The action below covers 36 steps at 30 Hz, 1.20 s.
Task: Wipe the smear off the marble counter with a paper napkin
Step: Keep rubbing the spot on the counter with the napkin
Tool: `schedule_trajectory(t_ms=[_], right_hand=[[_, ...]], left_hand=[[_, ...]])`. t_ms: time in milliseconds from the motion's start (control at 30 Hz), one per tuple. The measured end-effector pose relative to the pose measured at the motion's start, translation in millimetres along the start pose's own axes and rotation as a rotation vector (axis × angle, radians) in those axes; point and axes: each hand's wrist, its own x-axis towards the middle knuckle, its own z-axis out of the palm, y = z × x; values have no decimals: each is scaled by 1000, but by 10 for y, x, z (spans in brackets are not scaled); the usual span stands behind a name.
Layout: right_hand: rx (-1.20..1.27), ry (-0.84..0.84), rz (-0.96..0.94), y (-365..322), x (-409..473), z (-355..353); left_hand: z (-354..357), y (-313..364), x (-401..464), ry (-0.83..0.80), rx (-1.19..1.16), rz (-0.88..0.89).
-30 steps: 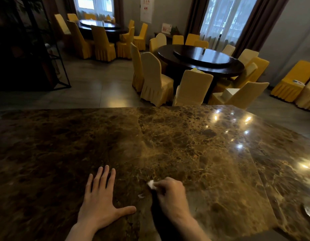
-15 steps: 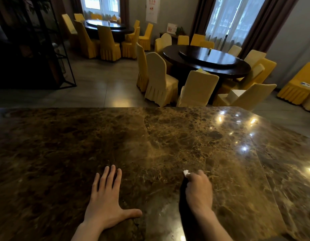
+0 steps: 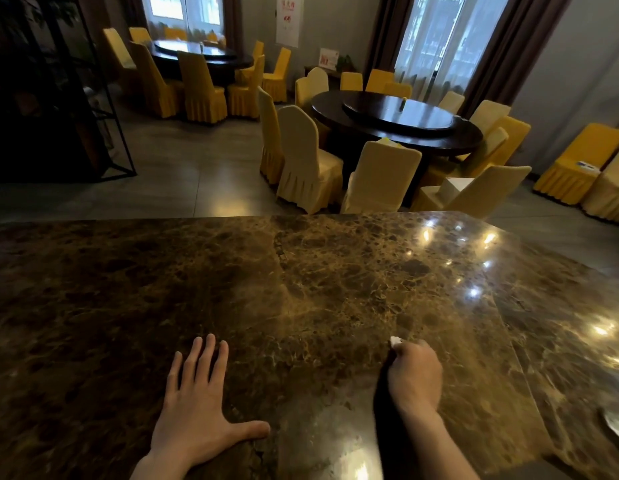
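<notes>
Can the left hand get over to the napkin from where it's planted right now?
Probably yes. The left hand lies flat and open on the marble counter; only bare stone separates it from the napkin, though the right hand is closed around that.

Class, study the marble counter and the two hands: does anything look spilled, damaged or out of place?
Nothing stands out. The marble counter looks unbroken, with no visible spill; the left hand lies flat, and the right hand grips a paper napkin.

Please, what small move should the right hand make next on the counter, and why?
Probably one more short rubbing stroke in place: the right hand is closed on the napkin against the marble counter, the left hand lies flat, and the smear itself cannot be made out.
</notes>
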Motion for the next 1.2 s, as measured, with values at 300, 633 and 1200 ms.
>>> schedule_trajectory(t_ms=[300, 633, 1200], right_hand=[[130, -356, -687, -768, -805, 346], [57, -22, -203, -350, -388, 201], [87, -91, -340, -597, -676, 309]], left_hand=[[-46, -4, 8, -40, 24, 5], [-3, 1, 12, -6, 22, 6], [48, -24, 5, 61, -16, 13]])
